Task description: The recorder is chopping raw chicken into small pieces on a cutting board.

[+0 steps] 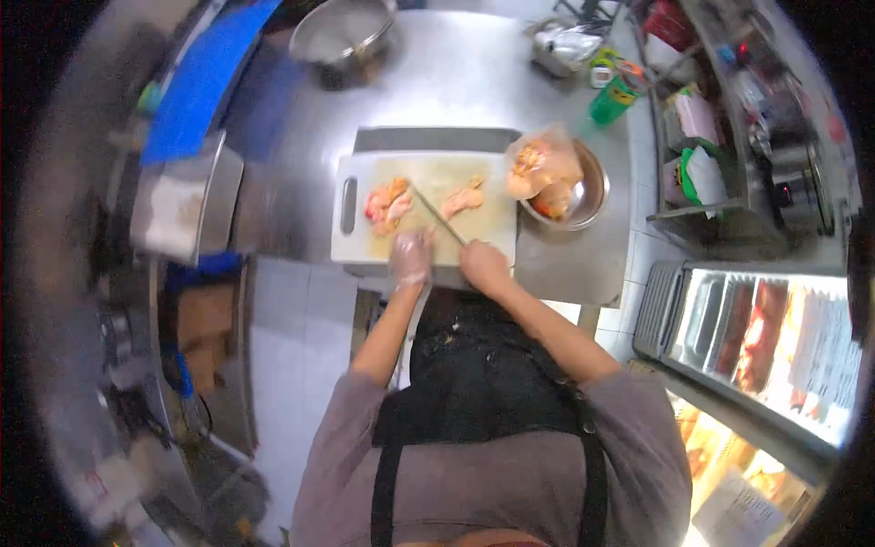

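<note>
My right hand [485, 265] grips the handle of a knife [439, 215], its blade slanting up and left over a white cutting board [504, 239]. By the blade's tip lies a pile of raw meat pieces [388, 205], which look like chicken. A separate piece of raw meat [463, 198] rests to the right of the blade. My left hand [410, 258], in a clear plastic glove, is at the board's near edge just below the pile; blur hides whether its fingers hold anything. At the board's right, a clear plastic bag of raw meat [543, 167] sits in a steel bowl [596, 198].
A large steel pot [342, 34] stands at the back left of the steel table [444, 68]. Back right are a green container [612, 99] and a foil-topped container [564, 44]. A steel pan [219, 198] is at left. Shelves [697, 205] and a lit display fridge [759, 342] line the right.
</note>
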A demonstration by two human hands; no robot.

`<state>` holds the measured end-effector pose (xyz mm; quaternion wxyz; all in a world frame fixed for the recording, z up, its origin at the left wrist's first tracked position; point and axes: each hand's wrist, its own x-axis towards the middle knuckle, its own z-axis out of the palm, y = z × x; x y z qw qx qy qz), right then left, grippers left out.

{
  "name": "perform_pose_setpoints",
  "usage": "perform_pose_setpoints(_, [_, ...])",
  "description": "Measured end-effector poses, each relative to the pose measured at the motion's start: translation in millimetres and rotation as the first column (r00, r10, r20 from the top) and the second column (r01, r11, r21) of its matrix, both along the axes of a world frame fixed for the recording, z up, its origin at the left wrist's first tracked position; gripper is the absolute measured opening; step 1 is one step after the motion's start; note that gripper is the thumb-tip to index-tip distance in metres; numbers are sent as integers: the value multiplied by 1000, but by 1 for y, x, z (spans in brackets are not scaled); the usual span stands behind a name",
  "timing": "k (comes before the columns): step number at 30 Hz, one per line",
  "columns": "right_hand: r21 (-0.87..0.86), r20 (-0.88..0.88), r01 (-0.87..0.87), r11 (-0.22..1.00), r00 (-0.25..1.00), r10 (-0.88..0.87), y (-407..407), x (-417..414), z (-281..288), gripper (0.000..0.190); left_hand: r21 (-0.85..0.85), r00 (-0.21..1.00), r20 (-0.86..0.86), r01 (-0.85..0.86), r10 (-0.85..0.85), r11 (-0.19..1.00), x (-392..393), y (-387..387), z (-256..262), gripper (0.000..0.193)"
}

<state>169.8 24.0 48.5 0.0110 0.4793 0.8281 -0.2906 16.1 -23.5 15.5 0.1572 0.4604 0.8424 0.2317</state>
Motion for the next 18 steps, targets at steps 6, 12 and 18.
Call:
perform_pose_setpoints(6, [-296,46,141,945,990,-133,-10,42,8,40,243,614,753,-591,235,769,-18,-18,9,22])
perform_pose_setpoints(12, [-323,-166,135,937,966,-196,-36,105,-12,46,479,761,646,-356,-49,802,15,75,57,20])
perform_pose_setpoints(18, [-384,-204,219,897,928,-314,-50,104,13,45,506,805,410,191,-429,841,25,146,39,25])
